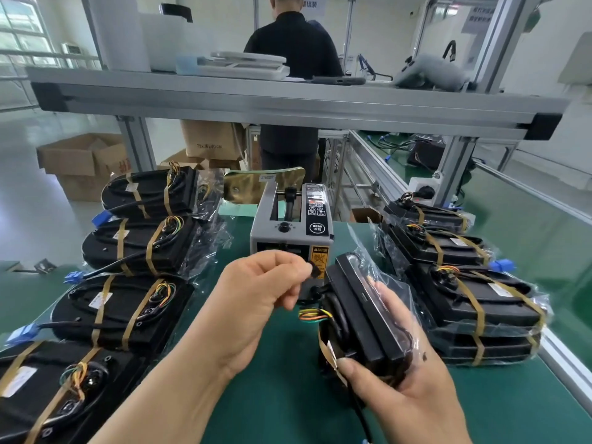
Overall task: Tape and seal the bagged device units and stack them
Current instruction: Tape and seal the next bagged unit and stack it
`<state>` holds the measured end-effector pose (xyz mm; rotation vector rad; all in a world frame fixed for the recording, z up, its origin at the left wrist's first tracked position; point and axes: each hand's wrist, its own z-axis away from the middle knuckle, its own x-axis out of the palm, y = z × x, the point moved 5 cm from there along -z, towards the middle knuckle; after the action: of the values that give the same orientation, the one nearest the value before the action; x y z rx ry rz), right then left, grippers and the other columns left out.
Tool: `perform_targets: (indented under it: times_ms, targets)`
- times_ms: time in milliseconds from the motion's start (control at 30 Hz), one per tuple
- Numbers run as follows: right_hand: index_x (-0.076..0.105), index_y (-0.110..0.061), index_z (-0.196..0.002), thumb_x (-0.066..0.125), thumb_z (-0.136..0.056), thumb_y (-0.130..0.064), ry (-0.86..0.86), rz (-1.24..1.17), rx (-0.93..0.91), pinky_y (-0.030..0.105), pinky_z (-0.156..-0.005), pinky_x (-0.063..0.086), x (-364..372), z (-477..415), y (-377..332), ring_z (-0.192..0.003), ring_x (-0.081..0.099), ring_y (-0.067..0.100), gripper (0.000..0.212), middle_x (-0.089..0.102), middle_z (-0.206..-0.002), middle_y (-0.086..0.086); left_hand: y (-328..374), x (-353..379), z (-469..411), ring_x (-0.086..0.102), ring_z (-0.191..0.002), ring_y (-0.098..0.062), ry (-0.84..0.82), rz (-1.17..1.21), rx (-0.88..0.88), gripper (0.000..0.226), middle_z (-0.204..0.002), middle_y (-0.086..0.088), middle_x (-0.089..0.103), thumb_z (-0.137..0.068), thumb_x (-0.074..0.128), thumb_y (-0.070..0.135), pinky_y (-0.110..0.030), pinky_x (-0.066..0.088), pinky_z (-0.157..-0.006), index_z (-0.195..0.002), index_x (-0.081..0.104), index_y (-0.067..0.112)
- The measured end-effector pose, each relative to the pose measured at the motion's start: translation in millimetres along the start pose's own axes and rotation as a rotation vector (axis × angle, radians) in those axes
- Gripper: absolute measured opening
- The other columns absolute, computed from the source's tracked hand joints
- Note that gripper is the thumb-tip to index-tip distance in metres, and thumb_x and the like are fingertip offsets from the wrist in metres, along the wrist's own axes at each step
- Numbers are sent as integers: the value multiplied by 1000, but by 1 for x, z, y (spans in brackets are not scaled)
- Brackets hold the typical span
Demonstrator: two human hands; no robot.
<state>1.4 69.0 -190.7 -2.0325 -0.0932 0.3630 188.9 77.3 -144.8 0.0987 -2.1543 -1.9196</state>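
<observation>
Station: green bench mat, grey automatic tape dispenser at the far centre.

Hands: apart. The left hand is at the dispenser's mouth, thumb and forefinger pinching a small dark tab, probably the end of a tape strip; too small to be sure. The right hand grips the black device unit in its clear plastic bag, thumb on the near end, fingers along the right face through the film.

Location: the unit is held just above the mat, right of centre and just near of the dispenser. It sits between the row of taped units on the left and the stack of taped units on the right.

Orientation: the unit is on edge and tilted. Its long axis runs near to far, with the far end leaning slightly left. The coloured wires stick out to the left. One amber tape band already crosses the near end.

Step (judged): draw a strip for the second band.

Method notes:
- Pull the strip straight out, keeping the adhesive off the fingers.
- Gather the loose bag flat first.
- Tuck the wires inside before wrapping.
- Lay the band across the long axis near the far end, parallel to the first band.
- Press down firmly.
</observation>
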Motion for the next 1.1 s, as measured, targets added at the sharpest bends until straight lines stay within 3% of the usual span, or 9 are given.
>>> perform_targets:
  times_ms: [133,333,533,867,1000,1100]
  targets:
    - [51,-62,-126,83,-59,-11,-46,-48,-2,5,-88,46,4,-1,-3,-113,65,-1,90,67,-123,-26,24,21,15,56,-63,-2,-110,-233,67,15,-67,6,65,-82,77,17,-9,46,-62,-68,73,16]
    - [53,-44,-134,78,-63,-2,-60,-73,-7,6,-88,46,7,1,-4,-114,64,-1,86,67,-123,-25,18,31,13,61,-69,-8,-154,-311,7,11,-74,-2,71,-83,75,19,-30,54,-76,-75,74,12]
    - [49,-40,-136,78,-64,-4,-82,-83,13,7,-89,46,10,2,-4,-115,63,-1,86,66,-124,-25,11,29,8,61,-68,-9,-97,-365,-5,11,-74,-5,71,-83,73,17,-34,54,-78,-73,73,12]
    - [49,-40,-137,78,-66,-2,-84,-96,-4,7,-90,46,12,2,-5,-115,64,0,86,67,-125,-23,8,26,10,59,-65,-8,-51,-361,-4,12,-68,1,68,-83,73,19,-30,53,-73,-73,73,13]
    - [50,-52,-136,77,-67,-3,-103,-108,-12,13,-95,47,13,2,-4,-120,62,4,89,64,-130,-22,7,25,10,54,-60,-7,-31,-422,21,12,-63,4,63,-81,74,24,-23,48,-63,-71,72,18]
    - [50,-46,-139,77,-68,-2,-98,-85,-29,8,-93,45,12,2,-5,-121,60,1,88,63,-131,-23,5,24,11,49,-53,-2,-6,-464,37,12,-55,12,56,-81,75,27,-13,42,-53,-69,71,24]
